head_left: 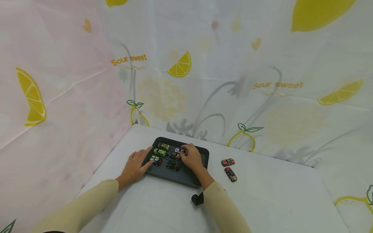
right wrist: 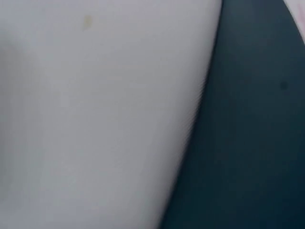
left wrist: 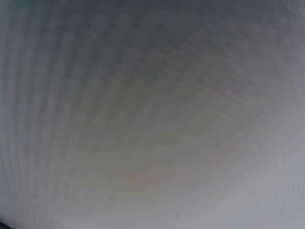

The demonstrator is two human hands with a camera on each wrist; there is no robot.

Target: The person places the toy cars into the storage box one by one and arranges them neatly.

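In the head view a dark baking tray [head_left: 177, 177] holds several small toy cars. My right hand [head_left: 194, 159] reaches over the tray and pinches a silver toy car [head_left: 180, 150] between thumb and fingers. Just in front of that car sits a blue-and-orange toy car [head_left: 173, 156], with a black toy car [head_left: 173, 165] nearer me. My left hand [head_left: 136, 165] rests along the tray's left edge with its fingers extended. Its thumb tip lies beside a green-and-white toy car [head_left: 156, 160]. Behind that are a lime-green toy car [head_left: 159, 152] and a gold toy car [head_left: 163, 146].
Right of the tray, a red toy car [head_left: 228, 162] and a dark red toy car [head_left: 231, 174] lie on the white table [head_left: 268, 194]. Lemon-print cloth walls [head_left: 215, 64] enclose the back and left. Both wrist views are blurred, showing pale surface and, at right, dark tray.
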